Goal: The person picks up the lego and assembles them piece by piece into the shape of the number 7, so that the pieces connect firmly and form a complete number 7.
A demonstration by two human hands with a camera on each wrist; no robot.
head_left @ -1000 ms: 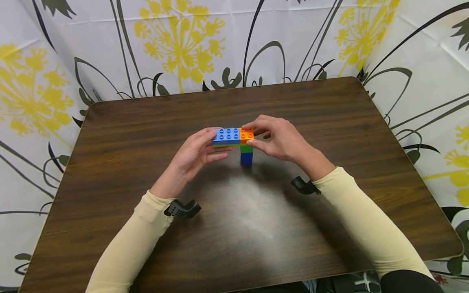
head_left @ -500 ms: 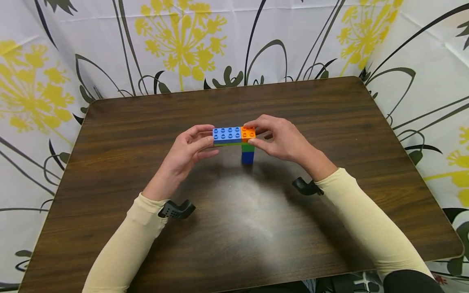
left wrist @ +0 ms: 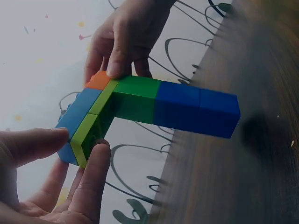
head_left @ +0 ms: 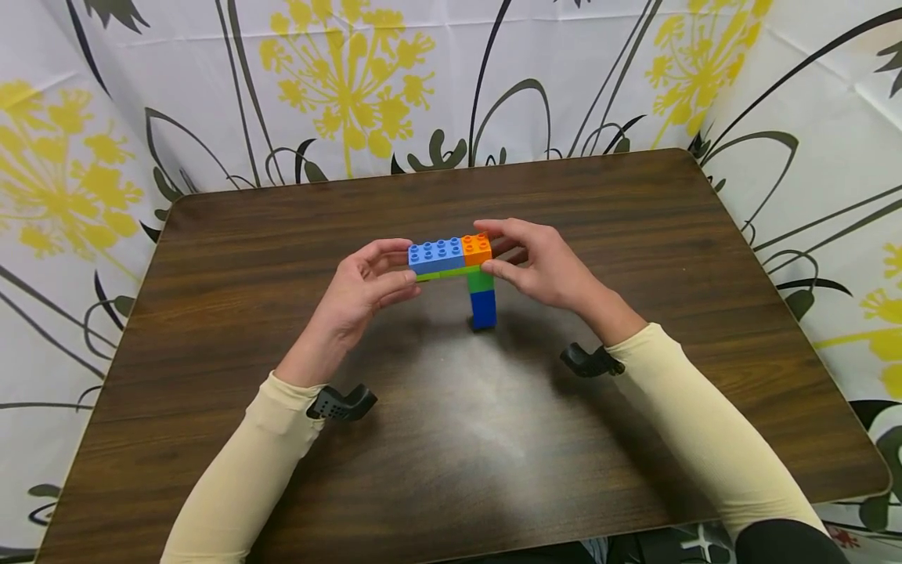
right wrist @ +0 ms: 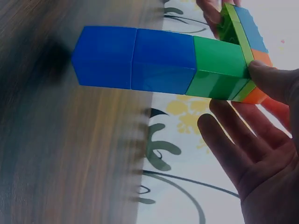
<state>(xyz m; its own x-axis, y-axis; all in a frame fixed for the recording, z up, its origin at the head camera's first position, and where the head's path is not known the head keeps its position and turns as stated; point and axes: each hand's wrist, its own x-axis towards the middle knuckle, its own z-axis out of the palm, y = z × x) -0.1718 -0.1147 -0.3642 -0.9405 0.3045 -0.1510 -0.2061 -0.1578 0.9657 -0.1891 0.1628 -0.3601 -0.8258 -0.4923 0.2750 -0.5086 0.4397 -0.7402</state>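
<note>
Both hands hold one structure of toy building bricks. Its top row is a light blue brick (head_left: 435, 255) joined to an orange brick (head_left: 476, 249), over thin lime green plates (head_left: 441, 275). Under the right end a green brick (head_left: 481, 282) and two dark blue bricks (right wrist: 133, 58) form a single leg, close over the table. My left hand (head_left: 351, 296) grips the left end, thumb at the near side and a finger under the lime plates. My right hand (head_left: 539, 262) pinches the orange end between thumb and fingers, its other fingers spread beside the leg in the right wrist view.
A brown wood-grain table (head_left: 282, 235) lies beneath the hands. Behind it hangs a white curtain (head_left: 451, 70) with yellow flowers and dark stems. Each wrist wears a black camera mount, such as the left mount (head_left: 343, 403).
My left hand has shifted left from over the light blue brick to its end, its thumb now lower. The structure has tilted, right end raised, and more of the dark blue leg shows.
</note>
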